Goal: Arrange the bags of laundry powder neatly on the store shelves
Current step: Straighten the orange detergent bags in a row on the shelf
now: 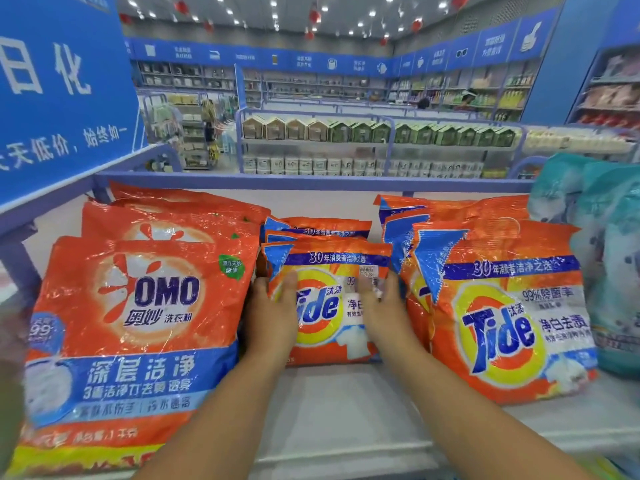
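A small orange Tide bag (329, 306) stands at the front of a short row of like bags in the middle of the white shelf (339, 403). My left hand (273, 313) grips its left edge, thumb on the front. My right hand (381, 310) grips its right edge the same way. Large orange OMO bags (131, 327) stand in a row to the left. Large Tide bags (509, 317) stand in a row to the right.
Teal bags (602, 258) stand at the far right of the shelf. A blue sign (59, 91) hangs at the upper left. A blue rail (311, 180) runs along the shelf's back. Other aisles with goods lie beyond.
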